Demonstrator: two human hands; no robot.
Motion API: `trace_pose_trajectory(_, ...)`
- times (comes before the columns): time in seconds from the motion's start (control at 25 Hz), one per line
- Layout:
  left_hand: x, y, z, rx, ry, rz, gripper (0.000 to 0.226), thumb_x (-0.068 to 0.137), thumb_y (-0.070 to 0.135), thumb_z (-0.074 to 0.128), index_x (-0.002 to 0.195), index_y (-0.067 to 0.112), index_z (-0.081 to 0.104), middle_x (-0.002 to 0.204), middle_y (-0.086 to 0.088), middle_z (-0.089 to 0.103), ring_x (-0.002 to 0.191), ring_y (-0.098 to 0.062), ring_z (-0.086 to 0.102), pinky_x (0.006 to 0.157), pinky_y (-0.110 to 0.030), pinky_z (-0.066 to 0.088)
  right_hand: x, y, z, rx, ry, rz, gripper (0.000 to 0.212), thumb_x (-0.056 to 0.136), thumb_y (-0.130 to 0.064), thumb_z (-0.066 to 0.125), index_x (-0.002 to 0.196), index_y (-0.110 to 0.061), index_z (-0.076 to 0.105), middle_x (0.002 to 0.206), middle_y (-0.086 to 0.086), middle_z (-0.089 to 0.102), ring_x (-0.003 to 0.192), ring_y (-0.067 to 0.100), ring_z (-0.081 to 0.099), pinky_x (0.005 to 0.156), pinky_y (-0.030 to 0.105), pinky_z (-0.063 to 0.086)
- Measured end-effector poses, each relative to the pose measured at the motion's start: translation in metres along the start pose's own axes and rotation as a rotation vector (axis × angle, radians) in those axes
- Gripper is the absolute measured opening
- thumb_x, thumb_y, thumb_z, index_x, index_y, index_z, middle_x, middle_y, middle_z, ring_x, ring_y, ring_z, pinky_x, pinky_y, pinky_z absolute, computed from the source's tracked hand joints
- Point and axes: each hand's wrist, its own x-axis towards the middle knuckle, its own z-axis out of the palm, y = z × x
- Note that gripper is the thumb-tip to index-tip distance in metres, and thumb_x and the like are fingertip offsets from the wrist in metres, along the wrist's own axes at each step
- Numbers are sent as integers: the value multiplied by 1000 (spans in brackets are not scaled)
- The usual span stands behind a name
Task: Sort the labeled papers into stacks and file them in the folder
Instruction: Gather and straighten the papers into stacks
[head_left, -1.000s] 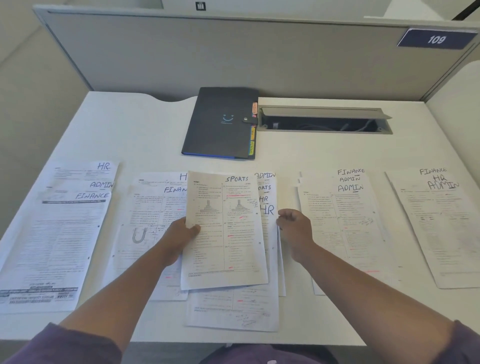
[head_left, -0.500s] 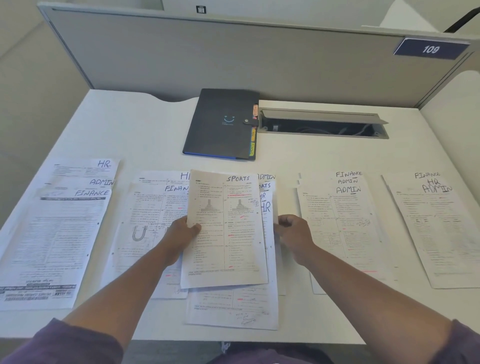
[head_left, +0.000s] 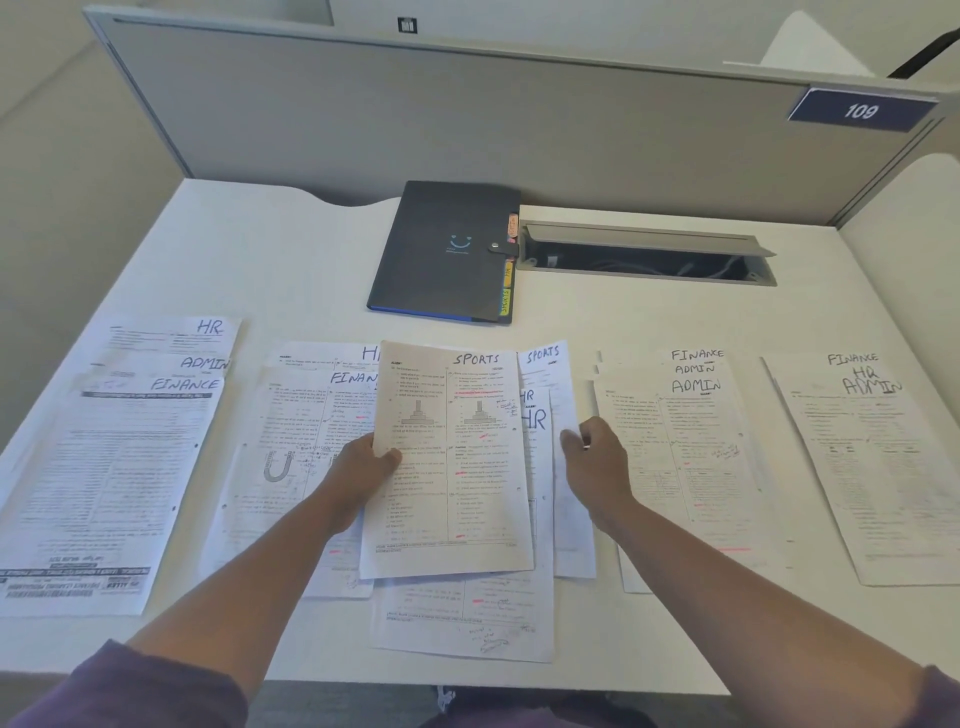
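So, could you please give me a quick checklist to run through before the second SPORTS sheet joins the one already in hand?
1. Left hand grips the first SPORTS sheet: ok.
2. Right hand pinches the second SPORTS sheet: ok.
3. Both labels read SPORTS: ok.
4. No HR sheet pinched along with it: cannot tell.
5. Folder open for filing: not ok, clasp shut.

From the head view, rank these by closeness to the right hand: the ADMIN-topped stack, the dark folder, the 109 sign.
From the right hand:
1. ADMIN-topped stack, just right of it.
2. Dark folder, farther back, slightly left.
3. 109 sign, up on the partition, far right.
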Motion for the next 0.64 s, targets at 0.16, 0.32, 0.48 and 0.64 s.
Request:
trace_pose_trajectory(0.16, 1, 0, 0, -4, 3, 0, 16, 106, 18, 59, 110, 27, 71, 107, 0, 81, 99, -29, 77, 94, -56, 60, 0, -16, -31, -189, 122, -169, 14, 106, -20, 44, 97, -13, 53, 75, 7, 58, 66, 26, 50, 60, 38, 39)
trace_pose_trajectory(0.32, 1, 1, 1, 7, 9, -8, 16, 106, 18, 59, 112, 25, 71, 108, -1, 80, 100, -31, 76, 94, -57, 60, 7, -42, -74, -316, 178, -301, 19, 107, -20, 45, 97, -9, 58, 75, 2, 57, 74, 29, 52, 69, 41, 42)
trace_pose_trajectory(0.48, 1, 1, 0, 9, 8, -13, 15, 106, 19, 60, 113, 25, 71, 106, -2, 81, 98, -32, 77, 93, -58, 60, 2, -74, -103, -446, 217, -387, 19, 107, -24, 44, 94, -16, 55, 70, -4, 57, 64, 17, 52, 56, 36, 35)
trace_pose_trajectory(0.64, 0, 3, 2, 23, 20, -21, 13, 105, 19, 60, 110, 25, 71, 98, 1, 82, 94, -31, 78, 90, -58, 61, -11, -106, -119, -531, 250, -494, 18, 108, -24, 42, 100, -15, 56, 69, -2, 58, 63, 23, 56, 58, 39, 47)
